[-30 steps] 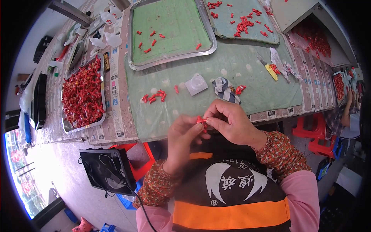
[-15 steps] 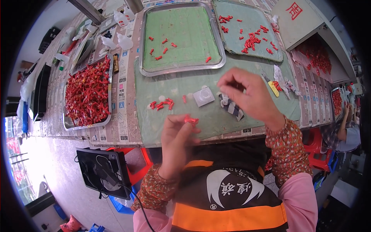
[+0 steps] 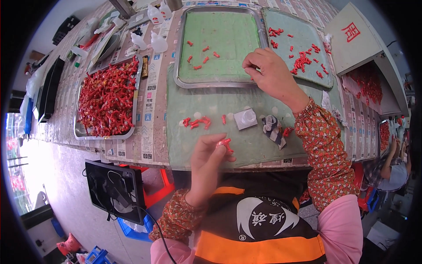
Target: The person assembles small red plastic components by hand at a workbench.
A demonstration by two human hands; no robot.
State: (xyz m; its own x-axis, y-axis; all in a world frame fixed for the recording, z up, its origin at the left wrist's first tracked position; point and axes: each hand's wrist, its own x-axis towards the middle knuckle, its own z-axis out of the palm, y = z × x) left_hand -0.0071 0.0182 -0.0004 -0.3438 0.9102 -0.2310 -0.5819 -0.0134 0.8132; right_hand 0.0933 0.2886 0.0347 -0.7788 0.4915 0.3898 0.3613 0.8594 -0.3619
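My left hand (image 3: 203, 165) is in front of the table edge, thumb and fingers pinching a small glossy red figurine piece (image 3: 225, 144). Farther off, my right hand (image 3: 273, 75) reaches over the near right corner of a metal tray lined in green (image 3: 220, 35). Its fingertips are pressed together; what they hold, if anything, is hidden. Several small red pieces lie scattered in that tray. On the green mat (image 3: 198, 99) between my hands lie a short row of red pieces (image 3: 204, 122), a pale square block with a round dish (image 3: 245, 119) and a crumpled striped cloth (image 3: 273, 131).
A second tray with a blue-green lining (image 3: 281, 20) carries more red pieces at the far right. At left stands a metal tray (image 3: 103, 136) heaped with red pieces, near white squeeze bottles (image 3: 158, 42). A pale open-fronted box (image 3: 347, 42) stands right. Another person (image 3: 391, 165) sits beyond.
My right hand has moved from above the striped cloth forward to the green-lined tray's corner. My left hand still holds the red piece. The whole view has shifted slightly.
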